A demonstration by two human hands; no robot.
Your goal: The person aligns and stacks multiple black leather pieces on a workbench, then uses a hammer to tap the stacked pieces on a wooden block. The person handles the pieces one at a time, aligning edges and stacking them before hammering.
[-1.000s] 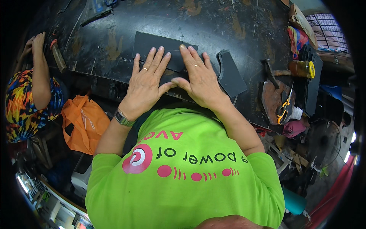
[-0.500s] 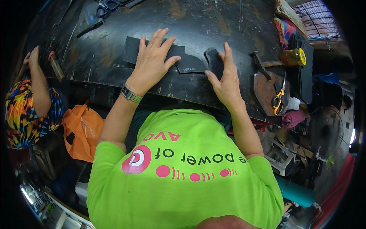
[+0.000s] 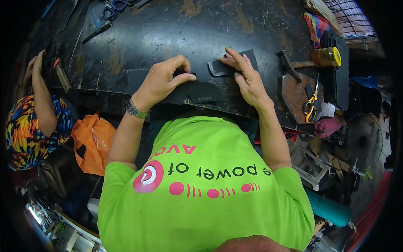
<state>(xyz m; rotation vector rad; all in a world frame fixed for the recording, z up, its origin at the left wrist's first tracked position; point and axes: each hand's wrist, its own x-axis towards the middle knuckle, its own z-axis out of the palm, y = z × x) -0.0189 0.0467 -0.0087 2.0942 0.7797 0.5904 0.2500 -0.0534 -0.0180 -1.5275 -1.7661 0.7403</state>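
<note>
My left hand (image 3: 161, 80) is closed, thumb and forefinger pinched at the upper edge of a black flat cut piece (image 3: 205, 93) with pale handwriting. That piece lies at the table's near edge, its curved end to the right. Another black strip of material (image 3: 138, 77) shows beside the left wrist. To the right, my right hand (image 3: 248, 84) has its fingers stretched out over a smaller black piece with a pale curved edge (image 3: 217, 69). Its fingertips hide part of that piece; a black flap (image 3: 251, 56) shows behind them.
On the dark table (image 3: 168, 38), a hammer (image 3: 289, 67), a jar with a yellow lid (image 3: 325, 56) and orange-handled scissors (image 3: 310, 105) on a brown board (image 3: 291, 94) sit right. Blue-handled scissors (image 3: 110, 11) lie far left. Another person's arm (image 3: 44, 92) rests at the left edge.
My left hand has gone from lying flat to a pinch, and the marked piece has shifted toward me. The smaller piece by my right hand has moved left and turned.
</note>
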